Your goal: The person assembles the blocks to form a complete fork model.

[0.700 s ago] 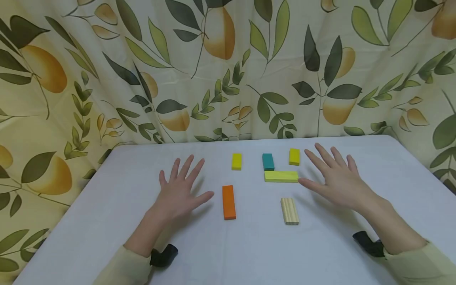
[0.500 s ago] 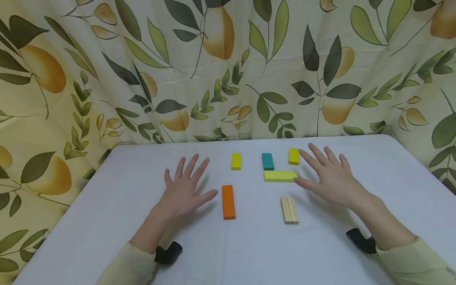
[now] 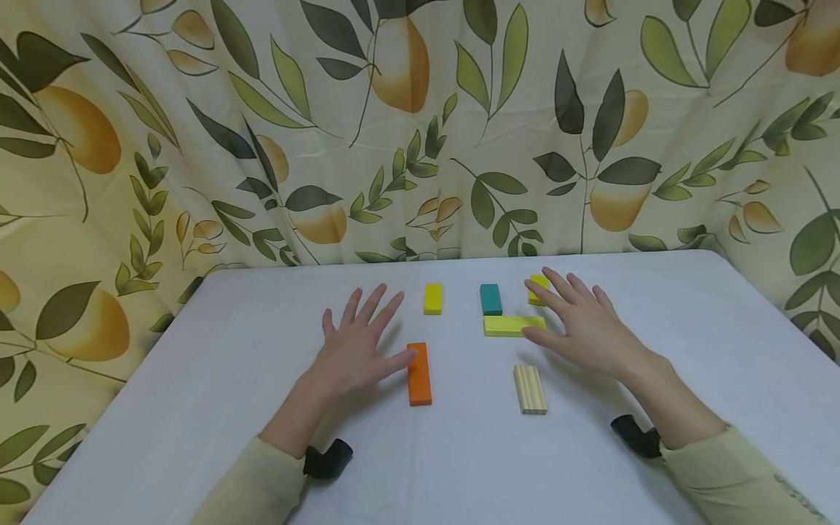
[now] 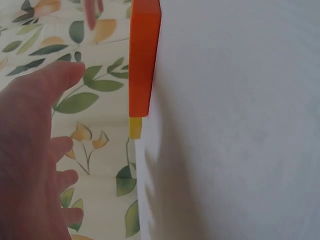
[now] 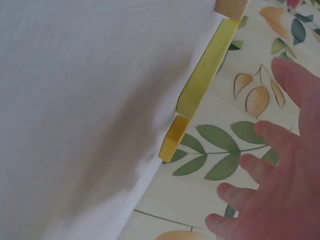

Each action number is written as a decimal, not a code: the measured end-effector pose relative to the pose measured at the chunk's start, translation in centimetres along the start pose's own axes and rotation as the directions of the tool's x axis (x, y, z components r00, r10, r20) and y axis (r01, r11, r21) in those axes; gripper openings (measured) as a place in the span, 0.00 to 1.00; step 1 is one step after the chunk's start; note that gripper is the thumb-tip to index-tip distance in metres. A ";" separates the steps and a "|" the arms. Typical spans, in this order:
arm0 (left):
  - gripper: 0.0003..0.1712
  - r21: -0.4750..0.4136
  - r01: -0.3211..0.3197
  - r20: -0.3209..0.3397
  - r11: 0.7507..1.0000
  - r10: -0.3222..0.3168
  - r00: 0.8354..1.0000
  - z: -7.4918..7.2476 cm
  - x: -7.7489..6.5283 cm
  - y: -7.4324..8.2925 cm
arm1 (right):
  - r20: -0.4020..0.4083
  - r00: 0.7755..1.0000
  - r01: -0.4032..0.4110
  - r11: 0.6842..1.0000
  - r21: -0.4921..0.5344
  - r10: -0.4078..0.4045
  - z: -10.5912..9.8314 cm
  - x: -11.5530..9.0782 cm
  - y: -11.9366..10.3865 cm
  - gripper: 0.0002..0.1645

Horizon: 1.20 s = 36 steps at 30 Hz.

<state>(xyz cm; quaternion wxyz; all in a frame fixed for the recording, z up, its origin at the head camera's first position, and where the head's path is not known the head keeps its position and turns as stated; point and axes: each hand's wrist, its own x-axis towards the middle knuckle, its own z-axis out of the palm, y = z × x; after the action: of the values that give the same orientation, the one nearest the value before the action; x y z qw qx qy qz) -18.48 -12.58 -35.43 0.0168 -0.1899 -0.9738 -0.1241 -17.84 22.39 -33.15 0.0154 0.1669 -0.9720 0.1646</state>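
Observation:
My left hand (image 3: pixel 354 354) hovers over the table with fingers spread, its thumb tip overlapping the upper end of an orange block (image 3: pixel 420 383) in the head view. In the left wrist view the thumb is apart from the orange block (image 4: pixel 142 60). On the other side, my right hand (image 3: pixel 590 328) is spread above the table, holding nothing. Its thumb overlaps the right end of a long lime-yellow block (image 3: pixel 505 326), and its index finger partly covers a small yellow block (image 3: pixel 536 300). The right wrist view shows these fingers apart from the lime-yellow block (image 5: pixel 207 70).
A teal block (image 3: pixel 491 299) lies just behind the lime-yellow one. Another small yellow block (image 3: pixel 433 299) lies farther left, and a pale striped wooden block (image 3: pixel 530 390) nearer the front. The white table (image 3: pixel 197 379) ends at a patterned curtain (image 3: pixel 394 182).
Both hands have moved inward: the left hand to the right, toward the orange block, and the right hand to the left, over the yellow blocks. The blocks stay in place.

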 end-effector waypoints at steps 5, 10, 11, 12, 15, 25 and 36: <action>0.51 0.001 -0.030 0.021 1.000 0.030 0.999 0.3 0.1 0.2 | 0.000 1.000 0.018 1.000 0.009 -0.018 0.3 0.4 -0.3 0.48; 0.51 -0.014 -0.057 0.045 0.998 0.057 0.997 0.6 0.1 0.4 | 0.002 0.999 0.038 0.999 0.026 -0.038 0.6 0.7 -0.5 0.47; 0.51 -0.021 -0.062 0.050 0.998 0.064 0.997 0.6 0.1 0.4 | 0.006 0.999 0.038 0.999 0.034 -0.038 0.7 0.8 -0.5 0.46; 0.51 -0.024 -0.070 0.054 0.997 0.071 0.996 0.7 0.1 0.4 | 0.011 0.999 0.036 0.998 0.043 -0.037 0.7 0.9 -0.5 0.46; 0.52 -0.038 -0.089 0.066 0.995 0.091 0.994 0.9 0.1 0.4 | 0.039 0.999 0.013 0.997 0.073 -0.016 0.9 1.2 -0.6 0.45; 0.48 -0.141 -0.186 0.058 0.972 0.195 0.979 1.6 0.0 -0.2 | 0.092 0.996 -0.023 0.990 0.140 0.010 1.2 1.4 -0.6 0.39; 0.45 -0.231 -0.219 0.095 0.948 0.246 0.964 2.2 -0.3 -0.7 | 0.082 0.997 -0.018 0.987 0.159 0.005 1.5 1.1 0.2 0.30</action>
<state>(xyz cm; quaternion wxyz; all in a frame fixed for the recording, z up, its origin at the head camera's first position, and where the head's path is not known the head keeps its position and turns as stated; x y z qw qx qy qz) -18.44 -12.81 -37.72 -0.0497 -0.3117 -0.9240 -0.2157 -18.92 21.71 -34.52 -0.0384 0.1684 -0.9565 0.2351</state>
